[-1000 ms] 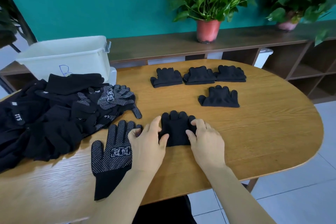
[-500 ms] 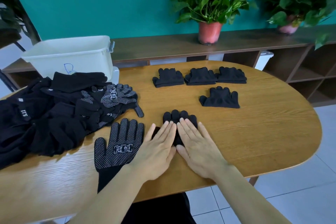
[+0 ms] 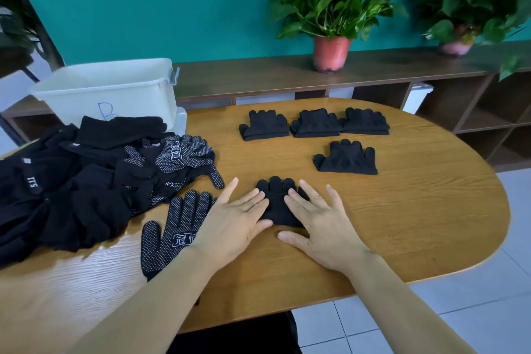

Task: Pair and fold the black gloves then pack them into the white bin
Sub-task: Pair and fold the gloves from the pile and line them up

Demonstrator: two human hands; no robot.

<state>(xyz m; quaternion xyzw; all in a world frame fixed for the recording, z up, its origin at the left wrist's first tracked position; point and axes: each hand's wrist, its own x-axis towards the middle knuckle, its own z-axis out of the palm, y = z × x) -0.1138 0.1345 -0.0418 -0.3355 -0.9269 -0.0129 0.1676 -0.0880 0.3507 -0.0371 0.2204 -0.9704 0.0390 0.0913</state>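
Observation:
A folded black glove pair lies on the wooden table in front of me. My left hand presses flat on its left side with straight fingers. My right hand presses flat on its right side, fingers spread. Several folded pairs sit farther back: three in a row and one nearer. A single dotted black glove lies flat under my left forearm. A heap of loose black gloves covers the table's left. The white bin stands behind the heap.
A dark wooden shelf runs along the teal wall with two potted plants on it. The table's rounded right end drops to a tiled floor. Bare wood shows right of the folded pairs.
My hands went from gripping the folded pair's sides to lying flat on it; now they have slid slightly apart with fingers spread. The view shifted a little.

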